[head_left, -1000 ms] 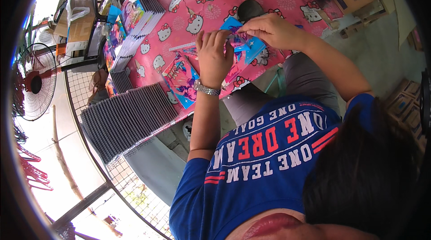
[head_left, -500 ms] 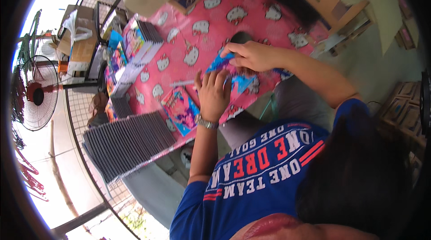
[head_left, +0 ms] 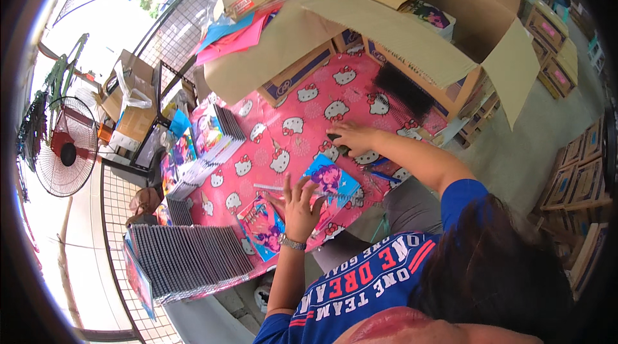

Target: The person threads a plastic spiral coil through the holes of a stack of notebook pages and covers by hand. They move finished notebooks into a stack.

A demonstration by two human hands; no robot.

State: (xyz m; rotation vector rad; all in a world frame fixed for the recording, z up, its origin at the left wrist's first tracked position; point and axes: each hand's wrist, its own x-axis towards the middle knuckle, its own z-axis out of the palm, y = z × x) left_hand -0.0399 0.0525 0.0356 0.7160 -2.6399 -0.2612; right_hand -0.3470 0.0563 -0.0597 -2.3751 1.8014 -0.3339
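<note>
A notebook with a blue and pink illustrated cover [head_left: 327, 175] lies on the pink patterned tablecloth [head_left: 293, 126] in front of me. My left hand [head_left: 300, 210], with a metal watch at the wrist, has its fingers spread beside the notebook's near left edge. Under and beside that hand lies a second pink and blue notebook [head_left: 261, 228]. Beyond the first notebook, my right hand [head_left: 354, 138] curls its fingers over a small dark object, mostly hidden by the hand. A dark item with blue parts [head_left: 388, 172] lies near my right forearm, too unclear to name.
A long row of coil-bound notebooks [head_left: 187, 257] stands at the near left. Behind it are stacks of illustrated booklets [head_left: 215, 134]. A pile of black coils [head_left: 404, 94] lies by an open cardboard box [head_left: 444, 54]. At far left stands a fan [head_left: 66, 151].
My right hand has left the notebook and reached beyond it to the dark object. My left hand has lifted its fingers and spread them. The view has tilted up, showing more boxes.
</note>
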